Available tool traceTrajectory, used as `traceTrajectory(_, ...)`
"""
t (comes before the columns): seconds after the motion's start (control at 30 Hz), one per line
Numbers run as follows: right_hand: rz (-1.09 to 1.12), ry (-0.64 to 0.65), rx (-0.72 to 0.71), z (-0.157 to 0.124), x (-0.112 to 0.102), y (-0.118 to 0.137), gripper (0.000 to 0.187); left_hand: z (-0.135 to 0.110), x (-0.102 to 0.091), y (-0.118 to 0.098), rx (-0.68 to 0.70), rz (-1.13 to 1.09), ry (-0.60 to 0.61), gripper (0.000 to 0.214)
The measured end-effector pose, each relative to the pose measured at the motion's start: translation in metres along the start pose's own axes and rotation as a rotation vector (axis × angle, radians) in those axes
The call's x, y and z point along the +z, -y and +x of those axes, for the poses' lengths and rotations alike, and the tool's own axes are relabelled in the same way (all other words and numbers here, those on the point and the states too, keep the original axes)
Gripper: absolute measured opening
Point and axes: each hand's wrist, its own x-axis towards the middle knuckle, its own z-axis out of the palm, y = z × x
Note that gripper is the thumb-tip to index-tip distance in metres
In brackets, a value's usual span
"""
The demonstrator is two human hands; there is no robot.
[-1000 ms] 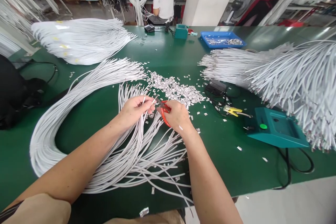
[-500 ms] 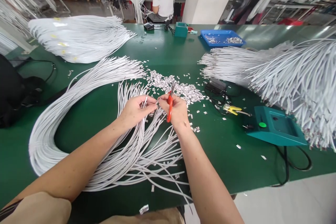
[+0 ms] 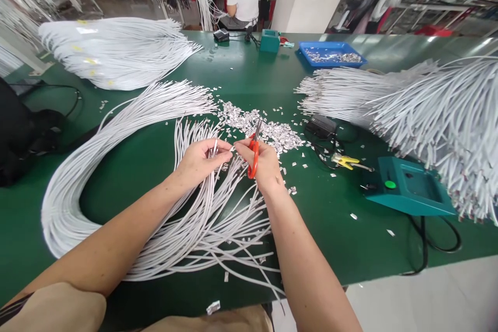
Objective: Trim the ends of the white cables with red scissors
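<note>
My left hand (image 3: 200, 158) is closed round the ends of a few white cables (image 3: 212, 148) from the loose bundle (image 3: 202, 218) that lies under both arms. My right hand (image 3: 264, 163) grips red-handled scissors (image 3: 254, 153), blades pointing up and away, and its fingertips pinch at the cable end held by the left hand. The two hands touch at their fingertips above the green table (image 3: 155, 155). A heap of small white cut-off bits (image 3: 264, 129) lies just beyond the hands.
A long curved cable bundle (image 3: 97, 150) runs to the left. More bundles lie at back left (image 3: 116, 52) and right (image 3: 428, 109). A teal box (image 3: 408, 187), yellow pliers (image 3: 344, 162), a black adapter (image 3: 319, 127) and a blue tray (image 3: 330, 56) are right. People work beyond.
The scissors have swung from lying sideways in my right hand to pointing up. My right fingertips have moved over to the cable end in my left hand.
</note>
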Motion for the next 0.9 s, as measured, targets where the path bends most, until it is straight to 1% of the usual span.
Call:
traceTrajectory(0.1, -0.048, -0.05, -0.016, -0.003, 0.006, 0.0, 0.018, -0.002, 0.001, -0.002, 0.024, 0.038, -0.063, 0.02)
traceTrajectory(0.23, 0.024, -0.066, 0.06, -0.007, 0.011, 0.003, 0.021, -0.002, 0.002, -0.003, 0.047, 0.086, -0.116, 0.016)
traceTrajectory(0.27, 0.047, -0.041, 0.067, -0.009, 0.011, 0.004, 0.021, -0.001, 0.002, -0.002, 0.058, 0.103, -0.125, 0.016)
traceTrajectory(0.3, 0.064, 0.012, 0.056, -0.01, 0.01, 0.006, 0.021, -0.001, 0.001, -0.001, 0.07, 0.111, -0.131, 0.017)
traceTrajectory(0.37, 0.096, 0.114, -0.003, -0.012, 0.009, 0.008, 0.024, 0.001, 0.0, 0.003, 0.082, 0.097, -0.126, 0.019)
traceTrajectory(0.4, 0.109, 0.123, -0.033, -0.012, 0.009, 0.009, 0.028, 0.002, -0.001, 0.005, 0.08, 0.082, -0.123, 0.019)
traceTrajectory(0.43, 0.114, 0.09, -0.05, -0.011, 0.008, 0.009, 0.031, 0.003, -0.001, 0.006, 0.075, 0.068, -0.118, 0.02)
traceTrajectory(0.5, 0.1, -0.022, -0.045, -0.009, 0.008, 0.008, 0.03, 0.003, -0.001, 0.007, 0.064, 0.057, -0.104, 0.023)
traceTrajectory(0.53, 0.082, -0.049, -0.031, -0.007, 0.008, 0.006, 0.028, 0.003, 0.0, 0.007, 0.06, 0.059, -0.096, 0.023)
traceTrajectory(0.6, 0.054, -0.002, -0.009, -0.003, 0.007, 0.002, 0.027, 0.002, -0.002, 0.005, 0.036, 0.064, -0.055, 0.025)
traceTrajectory(0.67, 0.014, 0.051, -0.005, 0.0, 0.005, -0.002, 0.026, 0.002, -0.006, 0.004, -0.024, 0.029, 0.059, 0.034)
traceTrajectory(0.7, -0.023, 0.042, -0.008, 0.001, 0.004, -0.003, 0.024, 0.002, -0.01, 0.004, -0.066, -0.009, 0.136, 0.04)
traceTrajectory(0.73, -0.078, -0.003, -0.016, 0.002, 0.001, -0.005, 0.023, 0.002, -0.014, 0.004, -0.105, -0.06, 0.214, 0.045)
traceTrajectory(0.8, -0.243, -0.177, -0.062, 0.003, -0.004, -0.007, 0.021, 0.002, -0.022, 0.006, -0.166, -0.165, 0.304, 0.044)
traceTrajectory(0.83, -0.341, -0.278, -0.107, 0.003, -0.006, -0.007, 0.019, 0.001, -0.024, 0.007, -0.188, -0.203, 0.313, 0.041)
traceTrajectory(0.87, -0.416, -0.352, -0.159, 0.002, -0.007, -0.007, 0.019, 0.001, -0.026, 0.007, -0.205, -0.224, 0.307, 0.04)
traceTrajectory(0.9, -0.45, -0.388, -0.208, 0.002, -0.007, -0.007, 0.019, 0.001, -0.027, 0.007, -0.216, -0.232, 0.298, 0.041)
